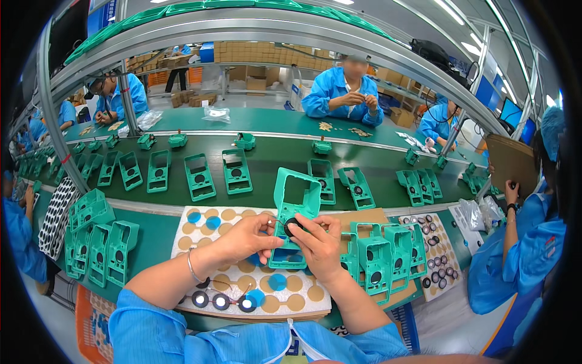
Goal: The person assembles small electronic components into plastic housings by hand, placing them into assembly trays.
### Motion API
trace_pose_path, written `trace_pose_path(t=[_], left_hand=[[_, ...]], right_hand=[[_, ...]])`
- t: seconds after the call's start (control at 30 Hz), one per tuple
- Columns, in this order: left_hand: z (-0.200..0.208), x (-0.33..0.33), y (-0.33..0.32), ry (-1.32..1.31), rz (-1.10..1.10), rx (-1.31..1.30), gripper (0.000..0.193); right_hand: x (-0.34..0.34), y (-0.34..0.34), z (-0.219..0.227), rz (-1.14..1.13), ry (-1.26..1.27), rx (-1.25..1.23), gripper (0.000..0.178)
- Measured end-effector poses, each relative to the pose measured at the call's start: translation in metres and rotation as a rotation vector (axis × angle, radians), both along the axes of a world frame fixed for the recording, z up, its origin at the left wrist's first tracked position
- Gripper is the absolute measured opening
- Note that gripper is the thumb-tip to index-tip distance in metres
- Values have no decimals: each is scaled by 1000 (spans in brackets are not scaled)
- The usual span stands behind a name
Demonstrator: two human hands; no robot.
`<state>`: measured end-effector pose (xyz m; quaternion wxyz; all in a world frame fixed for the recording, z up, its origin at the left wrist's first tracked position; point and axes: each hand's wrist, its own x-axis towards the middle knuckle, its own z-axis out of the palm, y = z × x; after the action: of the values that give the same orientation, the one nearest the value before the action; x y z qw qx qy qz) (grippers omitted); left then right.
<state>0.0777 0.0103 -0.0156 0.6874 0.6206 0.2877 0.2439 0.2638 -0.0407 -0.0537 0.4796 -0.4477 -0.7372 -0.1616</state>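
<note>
A green plastic housing [297, 191] with a large rectangular opening is tilted up in front of me over the foam tray. My left hand [251, 236] grips it at its left side, thumb and fingers closed near a thin dark wire. Against the housing's middle, the fingers of my right hand [318, 242] hold a small black round speaker [292, 227]. Beneath my hands lies a white foam tray [197, 242] with round tan recesses and several blue discs [277, 281]. Several wired round speakers [221, 301] rest at its near edge.
Green housings stand at my left [121, 252] and at my right [376, 267]. A conveyor belt [267, 161] beyond carries more housings. Another tray of round speakers [439, 261] lies to the right. A metal frame [267, 24] spans overhead. Co-workers sit across the belt; another person [521, 224] is at right.
</note>
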Motion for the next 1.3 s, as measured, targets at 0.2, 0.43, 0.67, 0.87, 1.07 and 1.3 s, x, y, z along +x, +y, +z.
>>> trace_pose_path(t=[0.2, 0.43, 0.67, 0.87, 1.07, 1.3], left_hand=[[-3, -3, 3, -17, -11, -33, 31], [0, 0, -2, -97, -8, 11, 30], [-1, 8, -21, 114, -15, 253, 28], [10, 12, -25, 265, -33, 327, 26], [20, 22, 59, 181, 35, 23, 17], [-46, 67, 185, 431, 222, -19, 10]], right_hand=[[2, 0, 4, 34, -72, -8, 35], [7, 1, -3, 76, 300, -22, 38], [10, 3, -2, 598, 1049, -764, 38], [9, 0, -1, 569, 1000, -707, 32], [23, 9, -13, 224, 829, -360, 41], [-14, -33, 4, 656, -117, -399, 25]])
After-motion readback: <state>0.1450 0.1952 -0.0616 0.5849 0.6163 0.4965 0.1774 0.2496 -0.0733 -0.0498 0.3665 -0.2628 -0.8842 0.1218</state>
